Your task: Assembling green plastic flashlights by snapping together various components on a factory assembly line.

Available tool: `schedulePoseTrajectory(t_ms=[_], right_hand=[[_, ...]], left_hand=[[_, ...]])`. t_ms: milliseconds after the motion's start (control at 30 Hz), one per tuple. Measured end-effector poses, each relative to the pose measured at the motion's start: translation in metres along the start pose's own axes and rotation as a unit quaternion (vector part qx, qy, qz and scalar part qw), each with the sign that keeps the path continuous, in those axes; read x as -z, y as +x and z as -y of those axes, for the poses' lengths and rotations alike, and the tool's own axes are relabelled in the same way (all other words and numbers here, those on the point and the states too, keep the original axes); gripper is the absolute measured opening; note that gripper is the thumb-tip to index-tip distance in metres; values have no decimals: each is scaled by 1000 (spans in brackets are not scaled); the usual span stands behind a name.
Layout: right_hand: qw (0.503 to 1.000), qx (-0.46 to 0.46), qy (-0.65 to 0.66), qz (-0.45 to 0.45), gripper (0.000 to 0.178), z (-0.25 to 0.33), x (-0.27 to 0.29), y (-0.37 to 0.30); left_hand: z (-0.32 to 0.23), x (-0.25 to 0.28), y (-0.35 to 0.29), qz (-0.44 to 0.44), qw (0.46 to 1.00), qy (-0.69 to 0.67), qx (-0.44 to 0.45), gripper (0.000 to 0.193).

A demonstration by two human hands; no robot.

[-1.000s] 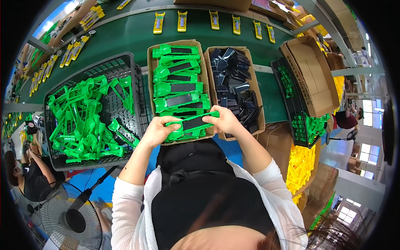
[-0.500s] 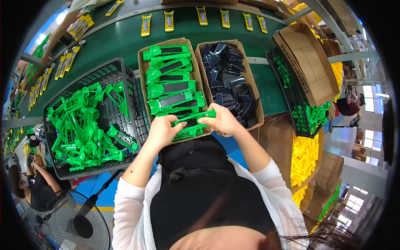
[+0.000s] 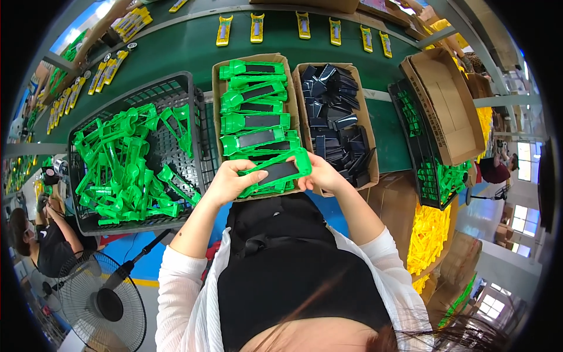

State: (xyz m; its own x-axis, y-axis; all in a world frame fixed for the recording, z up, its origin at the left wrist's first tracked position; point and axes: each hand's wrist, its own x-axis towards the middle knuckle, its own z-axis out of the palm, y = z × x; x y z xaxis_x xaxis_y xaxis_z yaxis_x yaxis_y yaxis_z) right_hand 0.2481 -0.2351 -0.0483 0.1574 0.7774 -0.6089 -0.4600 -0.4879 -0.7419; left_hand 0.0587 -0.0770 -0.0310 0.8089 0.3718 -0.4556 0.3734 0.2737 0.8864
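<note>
Both my hands hold a green plastic housing (image 3: 302, 161) with a dark flat panel (image 3: 280, 171) set in its face, tilted above the near end of a cardboard box (image 3: 219, 94). My left hand (image 3: 236, 180) is closed on its left end, thumb on the panel's edge. Closed round the wider right end is my right hand (image 3: 321, 175), its fingers partly hidden behind the part. Similar green housings with dark panels (image 3: 258, 121) lie stacked in the box below. To the right, a second cardboard box (image 3: 367, 126) holds many loose dark panels (image 3: 337, 141).
A black crate (image 3: 202, 126) of loose green housings (image 3: 120, 161) stands at left. Yellow devices (image 3: 257, 28) line the green conveyor belt (image 3: 193, 54). At right are a stacked crate (image 3: 404, 126), an open carton (image 3: 448, 105) and yellow parts (image 3: 431, 240). A fan (image 3: 109, 305) and another person (image 3: 56, 246) are lower left.
The green housing has been turned, so its panel face now shows. My right hand has shifted round its wider end. The whole view has swung slightly, moving the boxes right in the picture.
</note>
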Motion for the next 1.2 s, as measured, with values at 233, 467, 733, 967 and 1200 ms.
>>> schedulePoseTrajectory(t_ms=[233,467,733,967,1200], right_hand=[[970,91,-94,-207,20,11,47,-8],[985,49,-161,-37,24,38,-7,-50],[976,60,-206,-47,23,14,-29,-29],[956,71,-270,-91,27,10,-37,-27],[932,56,-337,-123,27,20,-51,-32]], left_hand=[[4,16,-12,-4,997,65,-34,23],[3,19,-9,-16,978,200,-64,23],[22,16,-11,-16,999,47,9,21],[37,16,-9,-16,999,-29,15,20],[43,14,-11,-41,999,0,8,16]])
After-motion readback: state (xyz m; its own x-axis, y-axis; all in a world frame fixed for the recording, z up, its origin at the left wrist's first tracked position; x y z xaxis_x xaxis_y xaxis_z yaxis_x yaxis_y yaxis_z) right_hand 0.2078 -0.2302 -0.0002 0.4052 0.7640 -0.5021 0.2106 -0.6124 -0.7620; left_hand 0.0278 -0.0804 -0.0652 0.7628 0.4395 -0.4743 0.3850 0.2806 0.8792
